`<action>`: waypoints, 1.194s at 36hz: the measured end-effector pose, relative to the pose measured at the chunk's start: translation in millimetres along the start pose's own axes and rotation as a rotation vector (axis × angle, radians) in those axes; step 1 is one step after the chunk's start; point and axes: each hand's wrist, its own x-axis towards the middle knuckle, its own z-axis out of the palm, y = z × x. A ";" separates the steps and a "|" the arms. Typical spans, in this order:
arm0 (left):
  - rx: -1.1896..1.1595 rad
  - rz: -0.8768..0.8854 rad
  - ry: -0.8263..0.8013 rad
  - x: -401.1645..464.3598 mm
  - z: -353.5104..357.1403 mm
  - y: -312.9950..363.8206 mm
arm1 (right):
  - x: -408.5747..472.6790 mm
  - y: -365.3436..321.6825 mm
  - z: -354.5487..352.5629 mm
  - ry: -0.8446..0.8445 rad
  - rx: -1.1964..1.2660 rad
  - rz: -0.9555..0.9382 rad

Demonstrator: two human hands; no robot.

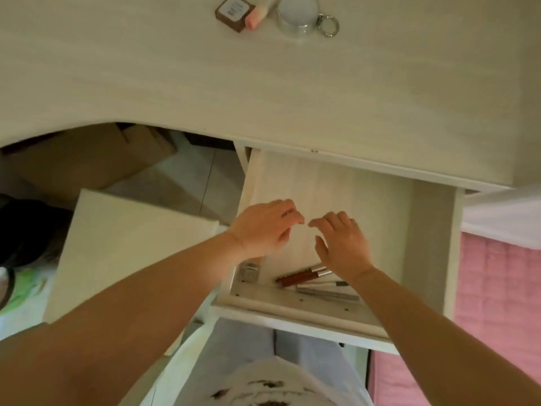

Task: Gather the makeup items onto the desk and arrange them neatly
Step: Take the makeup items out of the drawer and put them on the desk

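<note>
Both hands inside the open drawer (421, 230), mid-frame, holding nothing. Left hand (265, 227) with fingers loosely curled, tips toward the right; right hand (341, 244) with fingers relaxed and spread, tips toward the left, the two sets of fingertips near but apart.

Just below the right hand, toward the lower edge of the frame: a cluster of tubes (304, 275) and pens (328, 290) against the drawer's front wall. Long axes roughly left to right across the frame, the tubes tilted up toward the right, silver caps at the right end, partly under the right wrist. Right hand nearer; likely a draw back toward the body to reach them. Below the left wrist, a small clear case (250, 271) in the drawer's lower left corner, nearer the left hand.

Well apart, at the top of the frame on the desk (146, 83): brown compact (232, 13), pink sponge (257, 16), round jar (297, 14), key ring (330, 24), close together.
</note>
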 end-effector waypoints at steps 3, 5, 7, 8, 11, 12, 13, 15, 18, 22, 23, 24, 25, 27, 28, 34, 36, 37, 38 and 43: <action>0.030 -0.168 -0.309 -5.1 33.9 11.3 | -19.6 7.6 13.1 -0.402 -0.055 0.049; 0.056 -0.256 -0.410 -9.5 53.2 13.6 | -28.6 13.2 22.4 -0.584 -0.051 0.072; 0.082 -0.318 -0.451 -13.9 67.1 13.2 | -35.4 15.4 31.6 -0.651 -0.032 0.081; 0.095 -0.341 -0.458 -16.5 72.8 12.9 | -38.4 16.1 35.4 -0.670 -0.024 0.095; 0.153 -0.383 -0.452 -23.7 88.2 13.0 | -47.9 17.3 47.4 -0.707 0.013 0.144; 0.166 -0.408 -0.457 -25.0 93.6 12.7 | -50.5 17.3 50.5 -0.714 0.003 0.135; 0.174 -0.441 -0.464 -25.6 98.8 12.6 | -52.3 17.2 53.7 -0.718 -0.009 0.119; 0.203 -0.515 -0.492 -24.9 106.3 13.4 | -54.3 17.9 60.8 -0.721 -0.027 0.092; 0.199 -0.590 -0.564 -25.1 115.7 14.8 | -55.9 17.2 70.0 -0.713 -0.052 0.062; 0.194 -0.596 -0.588 -24.5 119.4 15.4 | -64.3 16.0 78.0 -0.762 -0.030 0.097; 0.205 -0.588 -0.586 -23.9 120.3 14.8 | -65.9 15.6 79.0 -0.784 -0.006 0.127; 0.221 -0.581 -0.587 -23.3 121.6 14.1 | -66.8 15.1 78.9 -0.814 0.020 0.161; 0.242 -0.576 -0.594 -23.1 122.9 14.0 | -67.3 14.7 78.8 -0.855 0.043 0.195; 0.285 -0.565 -0.626 -22.4 124.4 13.4 | -67.5 14.0 78.8 -0.941 0.075 0.252; 0.298 -0.555 -0.644 -22.5 125.5 12.7 | -67.3 13.6 78.1 -0.975 0.086 0.278; 0.302 -0.530 -0.704 -22.5 126.6 12.2 | -57.5 10.1 71.4 -1.143 0.072 0.311; 0.304 -0.521 -0.735 -22.2 126.7 11.1 | -50.5 9.2 66.9 -1.207 0.091 0.341; 0.303 -0.514 -0.737 -22.2 125.6 11.2 | -47.2 9.3 64.6 -1.227 0.111 0.357; 0.309 -0.507 -0.733 -22.3 125.4 10.7 | -44.0 9.8 62.0 -1.242 0.129 0.364; 0.298 -0.495 -0.699 -24.6 118.9 14.5 | -44.6 13.1 53.5 -1.271 0.238 0.422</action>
